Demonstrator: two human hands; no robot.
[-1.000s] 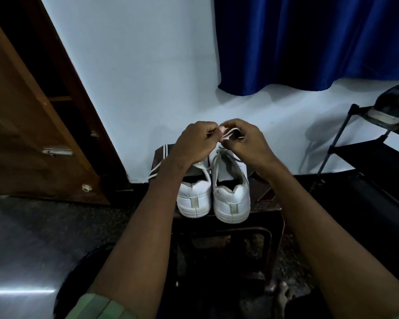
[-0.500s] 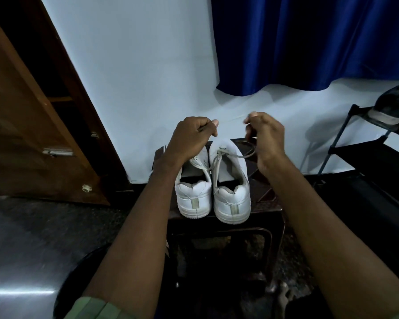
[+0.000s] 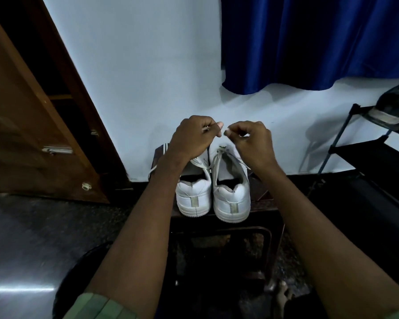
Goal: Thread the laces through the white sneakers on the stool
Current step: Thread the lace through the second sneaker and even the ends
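**Inspector A:** We start well left of the left hand: a brown wooden door point(image 3: 32, 125) leans open, with a metal latch point(image 3: 57, 150) on its face and a small ring fitting point(image 3: 86, 186) lower down. Below it we note dark, glossy floor point(image 3: 44, 238).

**Inspector B:** Agreed. We record the left hand point(image 3: 192, 138) raised above the left sneaker point(image 3: 195, 193), fingers curled, thumb and forefinger pinching a white lace point(image 3: 206, 128). A loose lace end point(image 3: 153, 169) hangs over the stool's edge, left of that wrist. The forearm covers that shoe's outer side.

**Inspector A:** Just right of it, nearly touching at the fingertips, we find the right hand point(image 3: 252, 143), also curled, pinching a lace tip between thumb and forefinger. Lace strands point(image 3: 217, 157) run down from beneath it to the right sneaker point(image 3: 232, 194), and the hand hides that shoe's toe.

**Inspector B:** Both white sneakers stand side by side, heels toward us, on the dark stool point(image 3: 266, 204) directly below the hands. How many eyelets are threaded we cannot tell.

**Inspector A:** Above and right of the right hand, a blue curtain point(image 3: 309, 42) hangs against the white wall point(image 3: 136, 65). Far right, a black rack point(image 3: 366, 153) carries a dark shoe point(image 3: 396, 107) on top.

**Inspector B:** Each heel bears a pale tab; we can read no brand, label or writing anywhere.
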